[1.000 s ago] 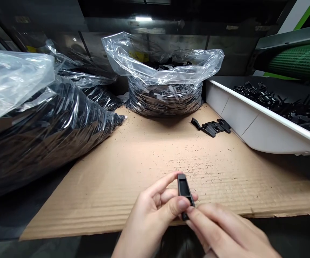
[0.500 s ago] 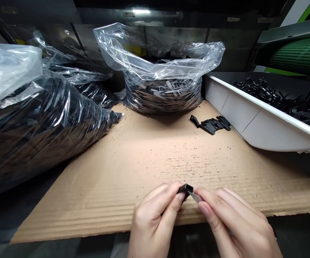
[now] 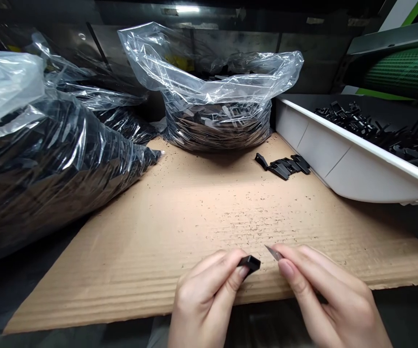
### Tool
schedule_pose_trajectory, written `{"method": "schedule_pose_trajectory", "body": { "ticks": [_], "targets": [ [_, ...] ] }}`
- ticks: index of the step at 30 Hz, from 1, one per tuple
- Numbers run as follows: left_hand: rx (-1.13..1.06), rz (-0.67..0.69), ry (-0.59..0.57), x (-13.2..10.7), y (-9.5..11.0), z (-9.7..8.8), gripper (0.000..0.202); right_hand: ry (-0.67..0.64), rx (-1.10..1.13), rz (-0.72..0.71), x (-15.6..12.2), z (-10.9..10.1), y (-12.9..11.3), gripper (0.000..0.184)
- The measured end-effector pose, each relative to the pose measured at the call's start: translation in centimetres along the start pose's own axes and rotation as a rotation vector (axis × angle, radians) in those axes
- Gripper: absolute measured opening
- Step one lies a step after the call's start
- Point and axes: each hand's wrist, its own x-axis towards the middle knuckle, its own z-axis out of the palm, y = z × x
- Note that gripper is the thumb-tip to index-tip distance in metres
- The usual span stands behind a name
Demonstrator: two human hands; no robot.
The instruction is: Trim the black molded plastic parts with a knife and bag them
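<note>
Between the thumb and fingers of my left hand (image 3: 209, 290) is a small black plastic part (image 3: 250, 263) with a rectangular opening at its end. My right hand (image 3: 328, 290) pinches a thin, pointed metal blade (image 3: 273, 252); any handle is hidden by the fingers. The blade's tip points up and left, a short gap away from the part. Both hands are over the front edge of a cardboard sheet (image 3: 151, 232), which is dotted with tiny dark shavings.
Several similar black parts (image 3: 283, 166) lie beside a white tray (image 3: 303, 135) holding a heap of black pieces. An open clear plastic bag (image 3: 216, 121) full of dark parts stands at the back. Another bulging bag (image 3: 56, 159) fills the left side.
The blade has come away from the black part as my right hand moved slightly right. In my left hand the part has tipped, its open end now turned more to the right.
</note>
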Motion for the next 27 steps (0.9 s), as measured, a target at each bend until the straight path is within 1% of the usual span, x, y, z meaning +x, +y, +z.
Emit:
{"method": "schedule_pose_trajectory", "body": {
  "ticks": [3, 7, 9, 12, 14, 17, 19, 21, 23, 25, 27],
  "targets": [
    [0.005, -0.004, 0.027, 0.0, 0.1, 0.2, 0.020, -0.003, 0.054, -0.037, 0.0, 0.1, -0.8, 0.020],
    [0.013, 0.007, 0.041, -0.1, 0.2, 0.3, 0.020, -0.041, 0.021, -0.048, 0.1, 0.3, -1.5, 0.018],
    [0.018, 0.011, 0.040, -0.2, 0.1, 0.2, 0.019, -0.063, -0.013, -0.040, 0.1, 0.3, -1.3, 0.016],
    [-0.003, 0.024, 0.048, -0.4, -0.1, 0.2, 0.018, -0.040, -0.070, 0.032, 0.3, 0.4, -0.7, 0.015],
    [-0.019, 0.018, 0.044, -0.5, -0.2, 0.2, 0.017, -0.033, -0.064, 0.052, 0.3, 0.3, -0.2, 0.016],
    [-0.046, -0.025, -0.030, -0.3, -0.2, 0.0, 0.018, -0.054, 0.077, 0.053, 0.4, -0.2, -0.2, 0.018],
    [-0.078, -0.061, -0.098, -0.1, -0.1, -0.3, 0.019, -0.081, 0.194, 0.139, 0.5, -0.6, -0.6, 0.014],
    [-0.121, -0.107, -0.146, 0.0, 0.0, -0.6, 0.019, -0.106, 0.262, 0.216, 0.5, -0.8, -1.1, 0.017],
    [-0.176, -0.176, -0.167, 0.1, 0.1, -0.9, 0.022, -0.109, 0.259, 0.183, 0.6, -0.7, -1.4, 0.017],
    [-0.227, -0.241, -0.171, 0.0, 0.1, -1.1, 0.025, -0.075, 0.248, 0.092, 0.5, -0.4, -1.6, 0.014],
    [-0.255, -0.266, -0.170, 0.0, 0.1, -1.2, 0.026, -0.041, 0.258, 0.018, 0.4, 0.1, -1.6, 0.015]
  ]
}}
